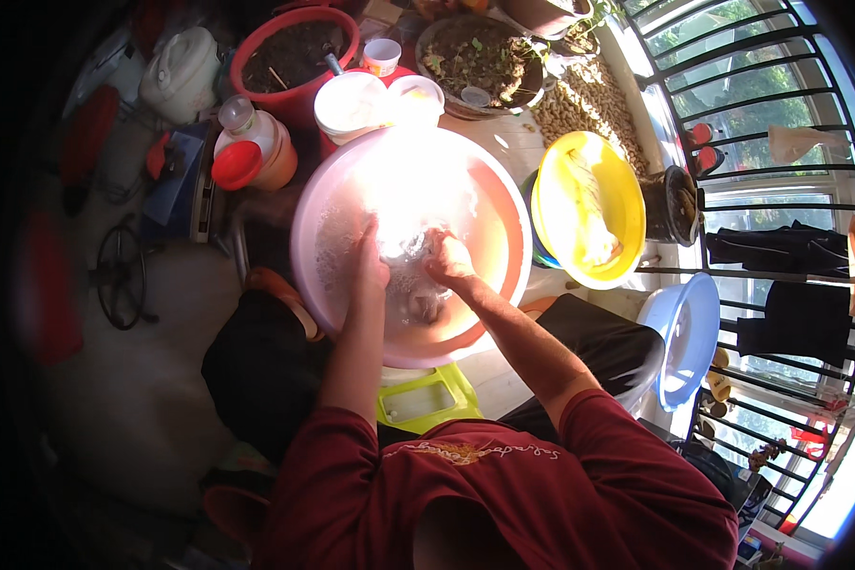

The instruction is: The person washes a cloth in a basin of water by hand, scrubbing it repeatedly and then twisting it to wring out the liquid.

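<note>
A large pink basin [311,204] of sudsy water stands before me, its far half bleached by sunlight. A wet, pale cloth [427,306] lies partly under the water. My right hand [451,260] is closed, its curled fingers on a bunched, shiny wet part of the cloth. Left of that bunch, my left hand [371,256] reaches into the basin with the thumb side up. Its other fingers are lost in the glare and behind the hand, so its grip does not show.
Right of the basin is a yellow basin [548,190] with a pale cloth [589,204] in it; a blue basin [670,380] stands nearer. Under the pink basin's near edge sits a lime-green stool [451,410]. White tubs [347,106] and planters crowd the far side. Barred windows [779,185] line the right.
</note>
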`<state>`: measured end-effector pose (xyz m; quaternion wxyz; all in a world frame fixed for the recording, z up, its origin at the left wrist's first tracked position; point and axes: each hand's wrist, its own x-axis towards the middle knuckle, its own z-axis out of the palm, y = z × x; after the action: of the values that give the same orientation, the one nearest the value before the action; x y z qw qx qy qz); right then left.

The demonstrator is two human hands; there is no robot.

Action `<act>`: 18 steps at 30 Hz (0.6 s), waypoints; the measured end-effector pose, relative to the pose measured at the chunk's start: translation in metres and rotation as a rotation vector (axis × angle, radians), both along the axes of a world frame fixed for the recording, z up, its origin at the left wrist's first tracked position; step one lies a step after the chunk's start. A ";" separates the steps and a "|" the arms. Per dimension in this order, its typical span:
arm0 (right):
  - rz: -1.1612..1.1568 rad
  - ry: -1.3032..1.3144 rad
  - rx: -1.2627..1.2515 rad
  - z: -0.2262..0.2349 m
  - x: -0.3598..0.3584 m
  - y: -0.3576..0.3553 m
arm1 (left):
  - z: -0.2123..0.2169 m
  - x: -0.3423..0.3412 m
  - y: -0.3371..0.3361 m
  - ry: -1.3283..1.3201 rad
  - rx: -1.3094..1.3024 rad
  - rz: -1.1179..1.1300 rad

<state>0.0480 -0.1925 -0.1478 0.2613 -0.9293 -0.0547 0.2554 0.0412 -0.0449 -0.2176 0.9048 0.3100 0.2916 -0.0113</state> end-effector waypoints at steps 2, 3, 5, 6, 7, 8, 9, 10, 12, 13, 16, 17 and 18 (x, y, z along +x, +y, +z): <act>-0.216 0.008 0.449 0.037 -0.007 0.005 | 0.042 -0.004 -0.002 0.003 -0.204 -0.093; -0.175 -0.010 0.577 0.052 -0.013 0.011 | 0.054 -0.005 0.000 0.051 -0.311 -0.098; -0.088 -0.057 0.719 0.076 -0.027 0.017 | 0.042 -0.010 0.005 0.064 -0.410 -0.142; -0.037 -0.083 0.741 0.089 -0.035 0.021 | 0.027 -0.013 0.011 0.027 -0.397 -0.175; 0.000 -0.077 0.758 0.106 -0.043 0.026 | 0.008 -0.017 0.013 -0.088 -0.394 -0.148; 0.024 -0.127 0.757 0.108 -0.052 0.029 | 0.009 -0.018 0.012 -0.204 -0.397 -0.128; 0.033 -0.151 0.688 0.115 -0.059 0.032 | 0.010 -0.020 0.003 -0.400 -0.028 -0.038; 0.040 -0.173 0.619 0.120 -0.063 0.035 | 0.029 -0.023 -0.013 -0.586 0.345 0.052; 0.048 -0.257 0.525 0.116 -0.064 0.038 | 0.037 -0.028 -0.021 -0.702 0.709 0.102; 0.053 -0.297 0.478 0.114 -0.064 0.040 | 0.036 -0.031 -0.019 -0.637 0.697 0.060; 0.015 -0.382 0.475 0.095 -0.052 0.043 | 0.039 -0.028 -0.024 -0.497 0.403 0.063; -0.014 -0.446 0.469 0.089 -0.048 0.045 | 0.028 -0.025 -0.022 -0.454 -0.095 0.044; -0.066 -0.442 0.485 0.084 -0.043 0.046 | 0.022 -0.023 -0.020 -0.393 -0.590 0.023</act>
<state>0.0050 -0.1465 -0.0634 0.4650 -0.8741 -0.1392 0.0187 0.0184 -0.0650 -0.1952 0.9943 0.0281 0.0997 -0.0252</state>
